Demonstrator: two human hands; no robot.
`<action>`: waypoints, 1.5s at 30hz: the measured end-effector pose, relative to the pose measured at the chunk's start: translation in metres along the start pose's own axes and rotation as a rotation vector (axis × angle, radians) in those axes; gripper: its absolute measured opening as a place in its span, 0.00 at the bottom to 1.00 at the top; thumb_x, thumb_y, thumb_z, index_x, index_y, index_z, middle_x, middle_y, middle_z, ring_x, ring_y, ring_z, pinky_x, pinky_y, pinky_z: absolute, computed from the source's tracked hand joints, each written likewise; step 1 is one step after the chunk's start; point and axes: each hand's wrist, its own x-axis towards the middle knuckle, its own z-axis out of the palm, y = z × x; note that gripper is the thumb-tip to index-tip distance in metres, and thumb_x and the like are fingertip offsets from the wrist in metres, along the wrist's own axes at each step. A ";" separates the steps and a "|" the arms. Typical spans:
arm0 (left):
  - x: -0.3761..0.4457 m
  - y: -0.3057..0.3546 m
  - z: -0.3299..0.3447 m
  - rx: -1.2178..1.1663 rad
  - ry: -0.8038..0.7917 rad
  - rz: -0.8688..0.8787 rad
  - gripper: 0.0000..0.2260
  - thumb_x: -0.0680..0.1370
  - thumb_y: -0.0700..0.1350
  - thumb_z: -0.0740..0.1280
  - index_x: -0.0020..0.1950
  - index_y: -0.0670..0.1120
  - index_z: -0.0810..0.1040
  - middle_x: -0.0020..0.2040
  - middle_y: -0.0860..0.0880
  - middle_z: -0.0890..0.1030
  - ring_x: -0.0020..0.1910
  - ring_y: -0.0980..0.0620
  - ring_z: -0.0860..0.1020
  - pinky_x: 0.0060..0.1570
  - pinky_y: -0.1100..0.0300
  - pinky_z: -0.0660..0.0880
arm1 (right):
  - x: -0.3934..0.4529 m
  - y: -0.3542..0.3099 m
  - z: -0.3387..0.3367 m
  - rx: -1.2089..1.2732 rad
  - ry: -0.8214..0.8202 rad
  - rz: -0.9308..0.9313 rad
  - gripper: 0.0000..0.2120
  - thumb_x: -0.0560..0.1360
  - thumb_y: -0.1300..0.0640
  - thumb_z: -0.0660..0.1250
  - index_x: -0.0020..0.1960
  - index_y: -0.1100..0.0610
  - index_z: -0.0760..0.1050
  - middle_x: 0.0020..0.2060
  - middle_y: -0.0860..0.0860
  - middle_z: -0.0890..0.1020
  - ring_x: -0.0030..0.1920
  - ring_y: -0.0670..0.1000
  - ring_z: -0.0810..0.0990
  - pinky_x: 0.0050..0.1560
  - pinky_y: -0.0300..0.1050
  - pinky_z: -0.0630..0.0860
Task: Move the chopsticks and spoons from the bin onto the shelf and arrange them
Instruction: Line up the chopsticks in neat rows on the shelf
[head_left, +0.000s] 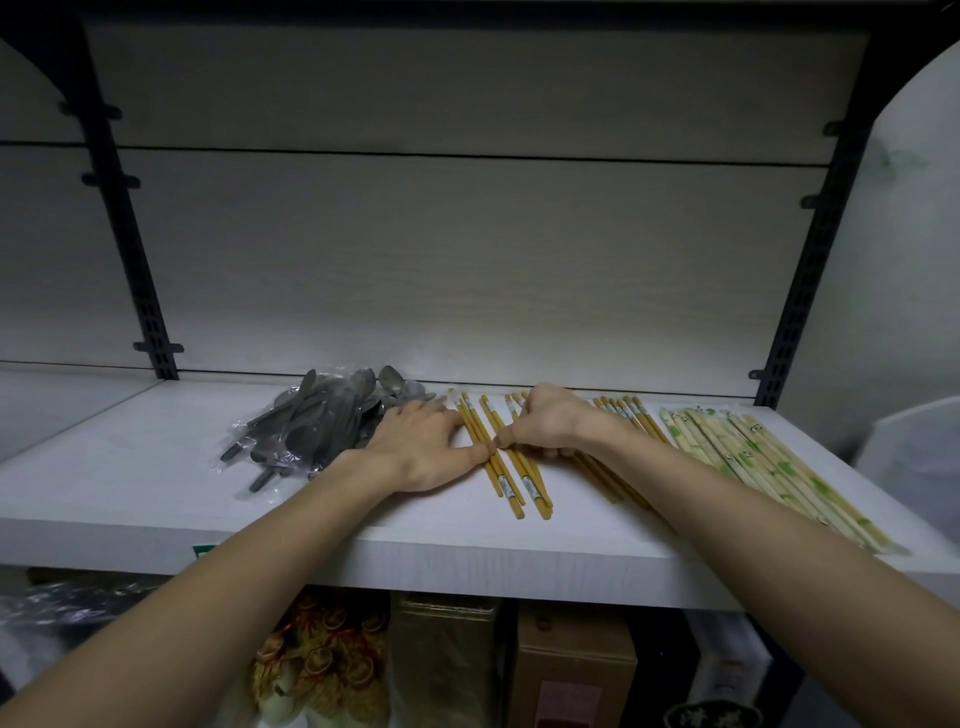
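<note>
Both hands are on the white shelf, mid-span, thumbs nearly touching over the brown chopsticks.

Left hand: flat, palm down, fingers spread, gripping nothing. Its thumb tip rests against the leftmost brown sticks; its fingertips reach the right edge of the spoon pile.

Right hand: fingers curled down onto the brown chopsticks, thumb and forefinger pinching or pressing one stick near its middle. Can't tell whether any stick is lifted; they all look flat on the shelf.

Brown chopsticks: loose pairs with small printed paper bands, running back edge to front edge at a slight slant, fanned rather than parallel. More of them lie under and right of the right wrist, partly hidden by the forearm.

Spoons: grey, in clear plastic wrap, heaped in a loose pile on the left half of the shelf, toward the back edge, handles pointing toward the front-left.

Wrapped chopsticks: pale sleeves with green print, in a neat row at the right end of the shelf, reaching the front edge.

Black slotted uprights flank the back panel. Below the shelf: a brown carton and packaged goods, dim.
</note>
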 end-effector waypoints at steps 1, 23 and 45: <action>0.000 0.000 0.000 0.018 -0.027 -0.012 0.34 0.77 0.73 0.52 0.74 0.53 0.72 0.75 0.44 0.71 0.74 0.42 0.67 0.72 0.45 0.62 | 0.000 0.001 0.001 0.004 0.002 0.003 0.17 0.71 0.42 0.75 0.39 0.55 0.77 0.25 0.51 0.77 0.27 0.50 0.74 0.29 0.41 0.70; 0.008 0.011 -0.004 -0.091 -0.123 0.115 0.34 0.76 0.73 0.58 0.78 0.56 0.67 0.78 0.52 0.68 0.77 0.45 0.63 0.77 0.45 0.55 | -0.007 0.012 -0.007 -0.107 0.081 -0.072 0.14 0.71 0.47 0.75 0.42 0.58 0.79 0.35 0.52 0.82 0.37 0.52 0.81 0.42 0.46 0.79; 0.016 0.035 -0.001 -0.134 0.103 0.015 0.19 0.73 0.62 0.70 0.39 0.46 0.82 0.44 0.50 0.82 0.46 0.48 0.79 0.43 0.54 0.76 | -0.032 0.044 -0.031 0.501 0.139 -0.031 0.08 0.68 0.53 0.65 0.35 0.57 0.72 0.27 0.52 0.71 0.23 0.50 0.67 0.25 0.39 0.64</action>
